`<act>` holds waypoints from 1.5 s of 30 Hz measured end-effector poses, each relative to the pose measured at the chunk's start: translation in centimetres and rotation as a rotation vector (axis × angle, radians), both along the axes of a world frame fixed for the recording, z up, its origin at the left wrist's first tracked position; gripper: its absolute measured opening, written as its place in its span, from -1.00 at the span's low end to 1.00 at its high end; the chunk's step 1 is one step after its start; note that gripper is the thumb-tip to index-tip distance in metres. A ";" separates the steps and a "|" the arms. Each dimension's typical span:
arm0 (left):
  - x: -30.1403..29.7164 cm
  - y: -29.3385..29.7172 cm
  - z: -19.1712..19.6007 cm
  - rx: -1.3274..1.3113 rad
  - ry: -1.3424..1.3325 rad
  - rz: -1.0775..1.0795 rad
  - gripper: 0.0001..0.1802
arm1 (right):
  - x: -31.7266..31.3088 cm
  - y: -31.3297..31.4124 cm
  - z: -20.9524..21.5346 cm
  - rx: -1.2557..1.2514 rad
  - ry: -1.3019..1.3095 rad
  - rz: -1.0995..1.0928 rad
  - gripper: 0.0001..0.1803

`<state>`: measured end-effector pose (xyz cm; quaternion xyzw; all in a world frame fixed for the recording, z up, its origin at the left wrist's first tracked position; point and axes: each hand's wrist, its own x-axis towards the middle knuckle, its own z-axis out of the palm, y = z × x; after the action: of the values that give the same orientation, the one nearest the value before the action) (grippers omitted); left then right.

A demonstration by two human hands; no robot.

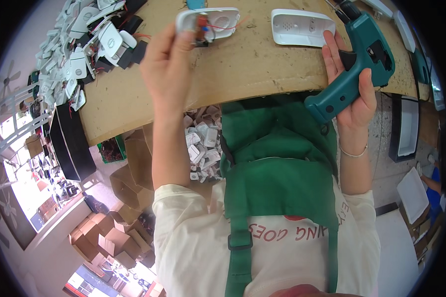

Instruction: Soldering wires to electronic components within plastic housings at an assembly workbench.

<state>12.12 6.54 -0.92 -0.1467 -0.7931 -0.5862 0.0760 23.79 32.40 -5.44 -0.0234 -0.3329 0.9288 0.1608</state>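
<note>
In my left hand [171,64], pinched between thumb and fingers, is a white plastic cover [228,19]. A small circuit board and thin red wires show at its inner side, partly blurred. Across the palm of my right hand [354,101] lies a teal pistol-shaped power tool [364,57] with a black trigger, a black nose and a thin metal tip. My right thumb rests along its handle side. The fingers reach out behind it, to the end of an open white plastic housing [297,28] on the table. The tool hides part of this hand.
White covers and black parts are heaped [79,64] at the table's left end. The wooden table [252,69] spans the front. Below its edge is a pile of small white parts [203,141] beside cardboard boxes [139,153]. Trays [407,128] stand at the right.
</note>
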 end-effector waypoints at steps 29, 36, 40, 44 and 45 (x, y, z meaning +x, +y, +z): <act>-3.1 0.3 5.2 -0.927 0.409 -0.661 -0.59 | -0.4 -0.2 -0.3 -0.020 -0.012 -0.121 -0.22; -3.0 2.1 2.9 -0.685 0.285 -0.721 -0.68 | -0.2 -0.2 -0.2 0.000 -0.031 -0.128 -0.21; -2.4 3.1 1.4 -0.660 -0.035 -0.653 -0.72 | -0.1 -0.4 0.2 -0.007 -0.040 -0.123 -0.21; -1.3 4.9 -0.7 -0.388 0.456 -0.442 -0.84 | 0.2 -0.3 0.4 -0.019 -0.041 -0.119 -0.22; -1.1 5.0 -1.1 -0.385 0.458 -0.445 -0.84 | 0.2 -0.3 0.4 -0.022 -0.040 -0.114 -0.22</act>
<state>10.98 11.57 -2.06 -0.4544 -0.7999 -0.3807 0.0933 23.99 32.10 -5.00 -0.0629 -0.3242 0.9210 0.2066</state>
